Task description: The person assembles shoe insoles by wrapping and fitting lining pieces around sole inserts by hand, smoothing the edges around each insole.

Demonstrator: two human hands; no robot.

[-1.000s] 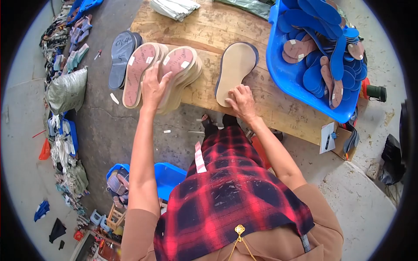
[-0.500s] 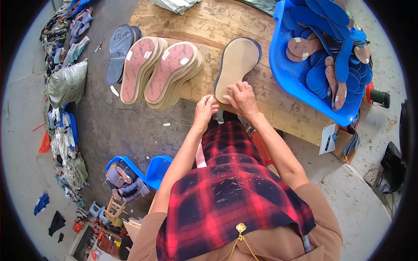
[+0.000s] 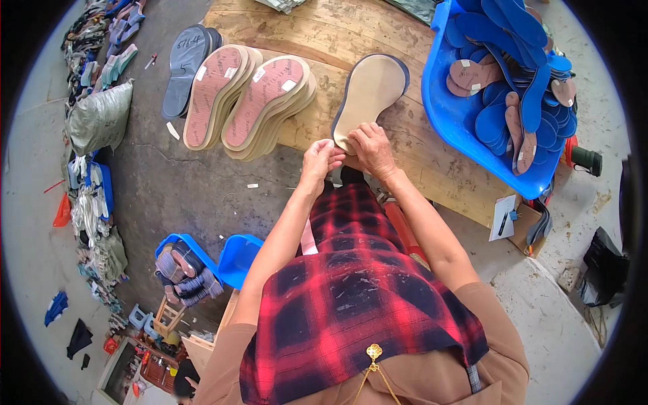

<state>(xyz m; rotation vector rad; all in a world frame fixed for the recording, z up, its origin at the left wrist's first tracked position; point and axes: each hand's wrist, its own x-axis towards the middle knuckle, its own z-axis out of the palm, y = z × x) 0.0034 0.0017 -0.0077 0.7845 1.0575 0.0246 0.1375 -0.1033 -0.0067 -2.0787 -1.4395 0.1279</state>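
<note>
A beige insole [image 3: 370, 88] with a dark blue layer showing around its edge lies on the wooden table in front of me. At its near end my right hand [image 3: 372, 150] pinches the rim, and the beige surface looks puckered under the fingers. Close beside it, my left hand [image 3: 322, 160] is closed with its fingertips at the corner of that same end. To the left stand two stacks of beige insoles, a nearer one [image 3: 266, 101] and a farther one [image 3: 214, 98], each topped by a pink piece with a white label.
Dark grey insoles [image 3: 185, 71] with handwriting lie at the table's left edge. A blue plastic bin [image 3: 437, 111] on the right holds many blue and pink insoles. A notepad with a pen [image 3: 503, 217] hangs near the right corner. Below left is a blue chair [image 3: 237, 260].
My hands have come closer together at the insole's near end, and the right fingers now bunch up its beige surface there. The whole view has shifted slightly.
</note>
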